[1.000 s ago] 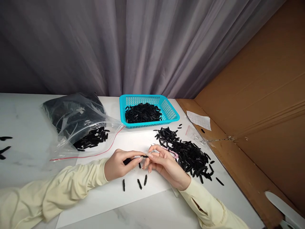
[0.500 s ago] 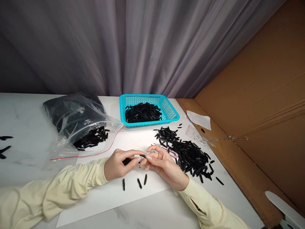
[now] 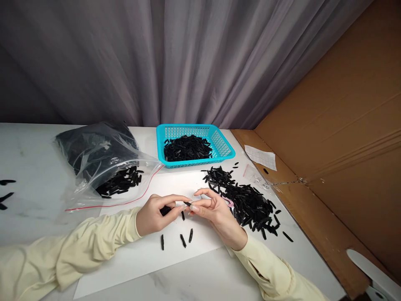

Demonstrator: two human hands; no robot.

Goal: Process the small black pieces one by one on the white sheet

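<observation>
My left hand (image 3: 155,214) and my right hand (image 3: 216,213) meet over a white sheet (image 3: 131,259). A small, slim black piece (image 3: 187,203) is pinched between the fingertips of both hands. More black pieces (image 3: 165,210) show inside the curl of my left hand. Just below the fingertips lies one black piece (image 3: 183,215), and several others, such as this black strip (image 3: 191,235), lie apart on the sheet. Beside my right hand, a pink-handled tool (image 3: 229,202) is mostly hidden by the hand and a heap of black pieces (image 3: 250,205).
A turquoise basket (image 3: 196,163) holding black pieces stands at the back. On the left lies an open clear zip bag (image 3: 103,146) full of them. A paper slip (image 3: 260,157) and a small clear bag (image 3: 255,175) lie by the cardboard wall (image 3: 344,138) on the right.
The fingertips have shifted slightly around the pinched black piece, which now shows more clearly. A whitish bit seen at the left fingertips is out of sight. More of the piece below shows.
</observation>
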